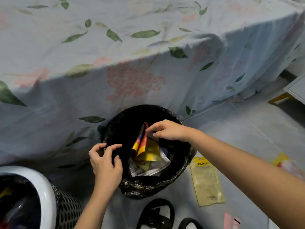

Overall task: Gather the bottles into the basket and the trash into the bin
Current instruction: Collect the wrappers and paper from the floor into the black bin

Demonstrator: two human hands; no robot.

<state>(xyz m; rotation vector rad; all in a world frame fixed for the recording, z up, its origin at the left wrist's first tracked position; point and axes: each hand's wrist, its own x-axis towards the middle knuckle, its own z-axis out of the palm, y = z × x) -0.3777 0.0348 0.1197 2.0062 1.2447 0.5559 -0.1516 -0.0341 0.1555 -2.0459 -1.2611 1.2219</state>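
Trash wrapper (142,138) pinched in our right hand (168,131) hangs over the bin (184,164) for dropping; our left hand (105,160), fingers apart, steadies its rim.

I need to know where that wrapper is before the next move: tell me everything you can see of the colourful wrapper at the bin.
The colourful wrapper is a flat, glossy foil-like packet, orange, purple and yellow. It stands nearly upright over the bin, pinched at its top edge by the right hand. Its lower end meets a yellow packet on the trash inside.
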